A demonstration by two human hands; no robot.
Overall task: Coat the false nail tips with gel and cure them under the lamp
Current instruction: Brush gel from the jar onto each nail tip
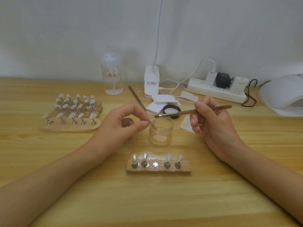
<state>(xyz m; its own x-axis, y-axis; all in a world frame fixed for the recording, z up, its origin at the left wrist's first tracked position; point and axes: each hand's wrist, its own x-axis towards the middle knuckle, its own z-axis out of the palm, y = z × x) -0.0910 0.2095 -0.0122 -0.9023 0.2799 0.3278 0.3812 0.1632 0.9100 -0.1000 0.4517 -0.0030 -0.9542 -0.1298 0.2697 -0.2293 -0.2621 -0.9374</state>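
Pinching tip (152, 119) in left hand (122, 123) above jar (161, 130), gripping brush (182, 112) in right hand (213, 122): judged featherlight, thin, slick once gelled, so best held by its base.

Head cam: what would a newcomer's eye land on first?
Centre: the left hand pinches a nail tip by the rim of the open glass jar, while the right hand holds a brush towards it. In front, a wooden holder carries four tips and one bare spot; the white curing lamp sits far right.
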